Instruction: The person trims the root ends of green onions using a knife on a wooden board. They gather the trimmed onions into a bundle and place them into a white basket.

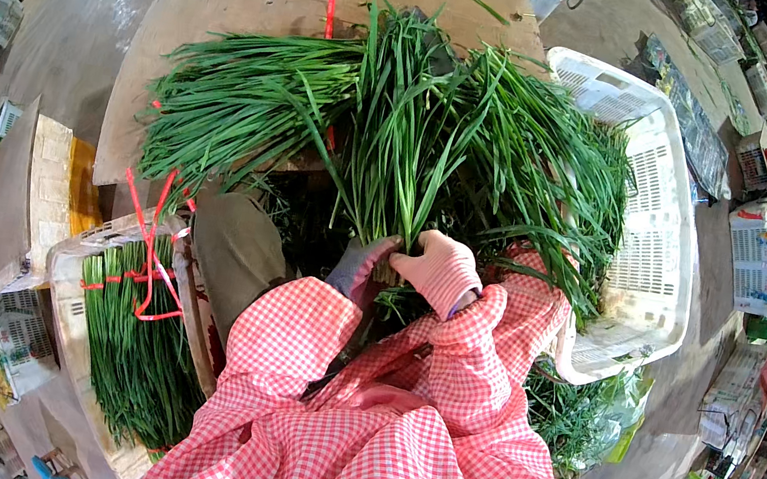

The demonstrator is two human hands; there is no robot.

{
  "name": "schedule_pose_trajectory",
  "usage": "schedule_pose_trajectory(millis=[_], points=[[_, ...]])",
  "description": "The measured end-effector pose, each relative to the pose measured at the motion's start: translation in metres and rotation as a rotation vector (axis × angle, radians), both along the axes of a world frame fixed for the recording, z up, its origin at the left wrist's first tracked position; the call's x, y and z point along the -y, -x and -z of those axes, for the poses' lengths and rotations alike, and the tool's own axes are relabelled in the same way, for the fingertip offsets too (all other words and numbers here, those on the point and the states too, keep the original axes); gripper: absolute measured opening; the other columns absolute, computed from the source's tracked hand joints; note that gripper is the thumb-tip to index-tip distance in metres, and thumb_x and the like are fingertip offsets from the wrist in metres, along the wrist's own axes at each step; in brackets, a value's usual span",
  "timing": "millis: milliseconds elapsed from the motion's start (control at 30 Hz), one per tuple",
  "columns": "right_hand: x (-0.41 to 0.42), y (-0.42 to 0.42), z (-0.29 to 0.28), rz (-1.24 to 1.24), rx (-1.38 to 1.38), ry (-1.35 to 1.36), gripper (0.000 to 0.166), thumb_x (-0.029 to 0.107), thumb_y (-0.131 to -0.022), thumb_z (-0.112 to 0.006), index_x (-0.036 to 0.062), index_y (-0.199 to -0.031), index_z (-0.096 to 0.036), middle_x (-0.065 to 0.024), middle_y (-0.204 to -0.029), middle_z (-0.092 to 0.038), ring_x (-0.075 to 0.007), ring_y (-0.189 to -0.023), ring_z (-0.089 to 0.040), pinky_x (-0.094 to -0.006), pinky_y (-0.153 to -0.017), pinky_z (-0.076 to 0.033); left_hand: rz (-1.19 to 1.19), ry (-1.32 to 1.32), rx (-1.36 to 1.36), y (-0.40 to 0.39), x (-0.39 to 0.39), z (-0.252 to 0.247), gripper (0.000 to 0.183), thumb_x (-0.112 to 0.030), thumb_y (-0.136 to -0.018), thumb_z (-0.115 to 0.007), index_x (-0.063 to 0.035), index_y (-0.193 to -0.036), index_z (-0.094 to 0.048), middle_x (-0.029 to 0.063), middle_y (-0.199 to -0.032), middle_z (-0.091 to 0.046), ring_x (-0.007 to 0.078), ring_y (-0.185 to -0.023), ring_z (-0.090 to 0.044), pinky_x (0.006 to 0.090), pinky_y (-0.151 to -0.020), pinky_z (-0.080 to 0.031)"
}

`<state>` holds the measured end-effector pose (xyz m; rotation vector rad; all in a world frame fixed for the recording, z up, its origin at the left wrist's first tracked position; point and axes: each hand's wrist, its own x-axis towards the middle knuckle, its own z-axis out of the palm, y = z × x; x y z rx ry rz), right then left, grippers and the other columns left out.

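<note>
A bunch of long green leaves, apparently garlic chives (399,143), fans away from me with its stem ends gathered at my hands. My left hand (358,266), in a grey-purple glove, grips the stem base from the left. My right hand (441,266), in a striped pink glove, closes on the same base, its thumb near the left one. The lowest stem ends are partly hidden by the gloves. To the left, a loose pile of chives (256,92) lies on a wooden board (232,9). Another chive pile (536,143) spreads to the right.
A white plastic crate (647,230) stands at right, chives hanging over its near side. At lower left, a second crate (69,278) holds chives bound with red ties (145,276). A red strip (330,6) lies on the board. A leaf-filled plastic bag (615,423) sits lower right.
</note>
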<state>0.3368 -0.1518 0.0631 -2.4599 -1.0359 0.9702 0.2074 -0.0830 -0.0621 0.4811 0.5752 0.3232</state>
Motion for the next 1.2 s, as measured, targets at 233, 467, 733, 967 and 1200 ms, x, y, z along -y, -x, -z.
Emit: schedule_pose_trajectory(millis=[233,467,733,967,1200], points=[[0.022,0.0,0.014,0.126,0.027,-0.193,0.037,0.036,-0.072,-0.064,0.0022,-0.086,-0.067,-0.0184,-0.074,-0.065,-0.0327,-0.073,-0.064,-0.0375,-0.068,-0.051,-0.032,0.032,-0.086,-0.011,-0.002,-0.019,0.027,-0.016,-0.085,-0.064,-0.0016,-0.107,-0.059,0.0113,-0.094,-0.065,0.0212,-0.077,-0.066,0.0338,-0.061,-0.056],[0.032,0.002,0.0,0.324,-0.263,-0.239,0.038,0.034,-0.071,-0.065,0.0,-0.089,-0.067,-0.0176,-0.07,-0.064,-0.0268,-0.069,-0.065,-0.0345,-0.064,-0.051,0.116,0.094,-0.105,-0.011,-0.01,0.012,0.025,-0.016,-0.085,-0.064,-0.0011,-0.105,-0.059,0.0107,-0.096,-0.065,0.0223,-0.079,-0.066,0.037,-0.065,-0.056],[0.014,0.009,0.013,0.064,-0.223,-0.095,0.034,0.03,-0.075,-0.066,-0.0017,-0.086,-0.065,-0.0107,-0.066,-0.063,-0.0169,-0.063,-0.062,-0.0293,-0.06,-0.05,0.024,-0.124,-0.216,-0.009,-0.007,-0.009,0.029,-0.015,-0.079,-0.072,-0.0003,-0.101,-0.061,0.0066,-0.087,-0.066,0.0152,-0.071,-0.065,0.0265,-0.056,-0.052],[0.02,0.01,0.036,0.337,-0.401,-0.335,0.021,0.017,-0.076,-0.068,-0.0037,-0.08,-0.063,-0.0065,-0.062,-0.061,-0.0114,-0.053,-0.057,-0.0267,-0.049,-0.047,-0.1,-0.073,-0.189,-0.016,0.005,-0.005,0.022,-0.014,-0.081,-0.07,-0.0072,-0.099,-0.061,0.0044,-0.086,-0.064,0.0168,-0.07,-0.063,0.0317,-0.054,-0.051],[0.023,0.02,0.019,0.251,0.037,-0.598,0.019,0.02,-0.068,-0.071,0.0015,-0.071,-0.066,-0.0166,-0.07,-0.061,-0.0305,-0.063,-0.062,-0.0343,-0.058,-0.049,-0.019,0.072,-0.099,-0.015,-0.002,0.006,0.033,-0.027,-0.078,-0.071,-0.0035,-0.098,-0.06,0.0064,-0.086,-0.064,0.0183,-0.069,-0.064,0.0313,-0.058,-0.054]])
